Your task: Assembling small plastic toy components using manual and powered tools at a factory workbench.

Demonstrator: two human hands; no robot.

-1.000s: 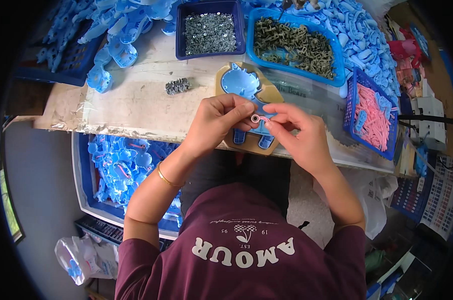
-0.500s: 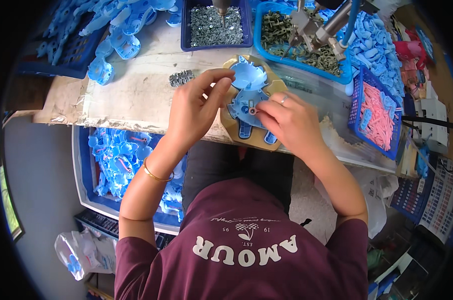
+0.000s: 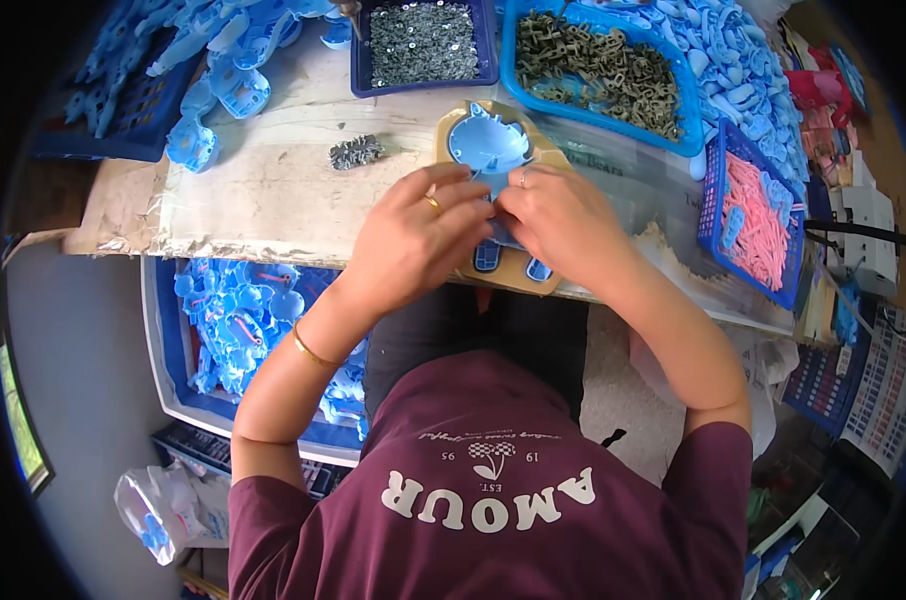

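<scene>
A light blue hollow plastic shell [image 3: 488, 140], shaped like a toy animal half, lies open side up in a tan fixture [image 3: 510, 268] at the table's front edge. Over its middle my left hand [image 3: 423, 228] and my right hand [image 3: 565, 220] come together, fingertips almost meeting. The left fingers are bent and drawn together at the shell. My right thumb and fingers pinch close beside them. Whatever they hold is hidden by the fingers. Below the hands, the shell's two short leg ends show.
Left of the fixture lies a clump of small grey metal parts [image 3: 356, 152]. Behind stand a dark blue tray [image 3: 423, 88] of small metal pieces and a bright blue tray [image 3: 613, 133] of brownish clips. A basket [image 3: 711, 205] of pink strips sits right. Below left, a bin [image 3: 163, 345] holds blue shells.
My left hand has come down and right onto the shell, joining my right hand. The small part seen at my right fingertips is now covered. The overhead metal tools have moved mostly out of view.
</scene>
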